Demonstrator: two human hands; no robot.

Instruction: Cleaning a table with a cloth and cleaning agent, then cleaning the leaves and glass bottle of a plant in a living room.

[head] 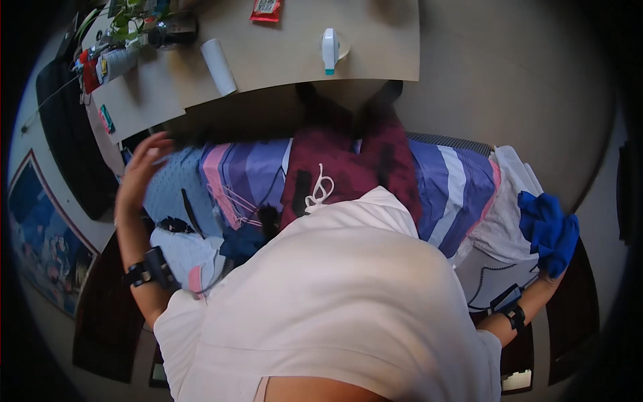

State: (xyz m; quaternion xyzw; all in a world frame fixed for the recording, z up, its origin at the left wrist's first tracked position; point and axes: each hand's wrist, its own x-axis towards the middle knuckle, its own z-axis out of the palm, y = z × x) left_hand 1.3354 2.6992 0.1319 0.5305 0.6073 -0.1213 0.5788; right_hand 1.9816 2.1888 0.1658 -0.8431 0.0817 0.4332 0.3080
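Note:
My left hand [149,155] is raised at the left, near the table's corner, with fingers loosely bent and apart and nothing in them. Below it lies a light-blue dotted cloth [173,176]. Out at the right, my right hand [549,278] is largely covered by a bunched blue cloth [550,228], which it grips. The cloth hangs beside a whitish cloth [502,221] at the end of the seat. Pink hangers [233,201] rest on the striped purple cover [251,168], left of my maroon trousers [331,161].
The table [281,55] stands in front, bearing a white roll [218,68], a white-topped bottle [330,50], a red packet [265,10] and a plant [125,22]. A black strap [190,211] and a white garment [186,256] lie at my left. A framed picture [50,236] is farther left.

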